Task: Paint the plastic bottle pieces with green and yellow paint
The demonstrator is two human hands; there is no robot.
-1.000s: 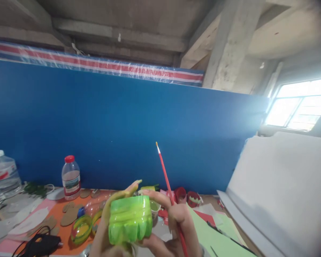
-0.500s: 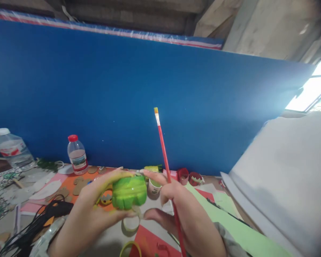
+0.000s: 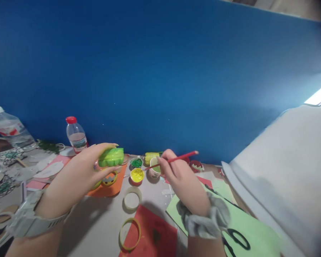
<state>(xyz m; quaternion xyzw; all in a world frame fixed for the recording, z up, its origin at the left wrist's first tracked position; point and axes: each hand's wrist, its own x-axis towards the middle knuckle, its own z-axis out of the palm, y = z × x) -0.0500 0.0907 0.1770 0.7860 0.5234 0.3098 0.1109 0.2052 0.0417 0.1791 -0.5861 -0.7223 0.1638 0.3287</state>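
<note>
My left hand (image 3: 82,171) is closed around a ribbed, green-painted piece (image 3: 111,157) that looks like a cut plastic bottle base. Between the fingers of my right hand (image 3: 180,175) is a red-handled paintbrush (image 3: 180,157), slanting with its bristle end down to the left. That end lies at the cup of yellow paint (image 3: 137,175); whether it touches the paint I cannot tell. Behind the yellow cup stands a cup of green paint (image 3: 136,163). A paper cup (image 3: 155,168) with murky liquid is just left of my right hand.
Tape rolls (image 3: 132,200) and red paper (image 3: 160,235) lie in front. Black-handled scissors (image 3: 238,239) rest on green paper (image 3: 246,225) at right. Bottles (image 3: 77,137) stand at back left, before a blue partition (image 3: 160,78). Paper scraps and cords clutter the left.
My hands have moved apart, the left carrying the green piece leftward. The paintbrush has swung from upright to slanting down toward the paint cups. My view has tilted downward.
</note>
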